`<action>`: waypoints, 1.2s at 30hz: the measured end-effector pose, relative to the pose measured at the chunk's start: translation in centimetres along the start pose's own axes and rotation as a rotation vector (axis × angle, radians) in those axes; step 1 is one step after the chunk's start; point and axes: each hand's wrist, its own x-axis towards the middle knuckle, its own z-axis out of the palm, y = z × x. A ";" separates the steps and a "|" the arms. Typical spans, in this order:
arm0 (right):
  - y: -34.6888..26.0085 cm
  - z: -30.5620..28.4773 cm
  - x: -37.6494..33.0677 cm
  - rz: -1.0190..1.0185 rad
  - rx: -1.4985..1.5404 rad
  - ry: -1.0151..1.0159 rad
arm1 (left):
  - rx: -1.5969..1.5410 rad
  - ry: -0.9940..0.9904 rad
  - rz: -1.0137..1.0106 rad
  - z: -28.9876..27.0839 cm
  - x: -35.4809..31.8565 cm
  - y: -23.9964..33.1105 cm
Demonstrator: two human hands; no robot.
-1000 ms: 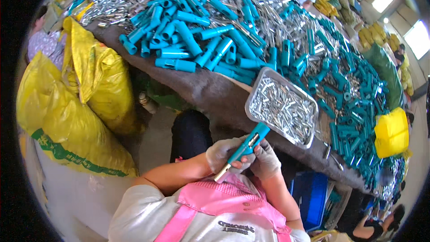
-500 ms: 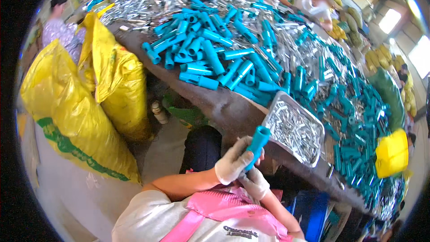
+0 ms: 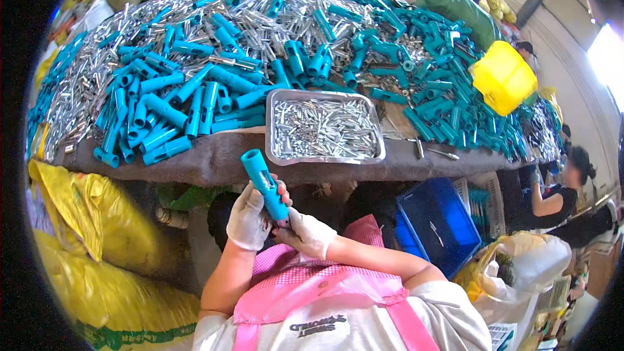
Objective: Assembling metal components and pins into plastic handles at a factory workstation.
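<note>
Head view: both gloved hands meet in front of the chest, below the near edge of the counter [image 3: 221,151], around one teal tube [image 3: 265,185]. The left forearm rises steeply from the lower edge, elbow bent, and the left hand [image 3: 247,221] stands almost upright at the end of it. Its fingers are closed around the tube: the thumb lies along the near left side, while fingertips wrap past the far side and show at the right. The right forearm comes across from the lower right, much flatter, with its elbow out to the side. At its end, the right hand [image 3: 311,233] points leftward, thumb against the tube's lower end; the other fingers are mostly hidden, so I cannot tell what they grip there.

The tube is tilted, its round open mouth up and to the left, its lower end between the hands, and a long slot in its wall faces up. Just beyond it, on the counter's edge, sits a metal tray [image 3: 270,123] filled with small silvery parts. Teal tubes [image 3: 162,110] are heaped left of the tray, among loose metal pieces. A blue crate [image 3: 406,237] stands below the counter, right of the hands.
</note>
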 end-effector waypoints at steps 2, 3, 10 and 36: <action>-0.2 -0.2 -0.5 0.010 -0.053 0.038 | 0.069 0.051 -0.015 0.5 -0.3 -0.1; -0.3 -0.3 -0.7 0.021 -0.108 0.068 | 0.101 0.020 0.049 0.8 -0.5 -0.5; -0.5 -0.9 -1.8 -0.133 0.022 0.132 | 0.106 0.079 0.160 4.2 -1.1 -0.1; -2.0 -4.7 -2.8 -0.117 -0.004 -0.204 | -0.271 0.153 -0.021 3.7 0.7 0.8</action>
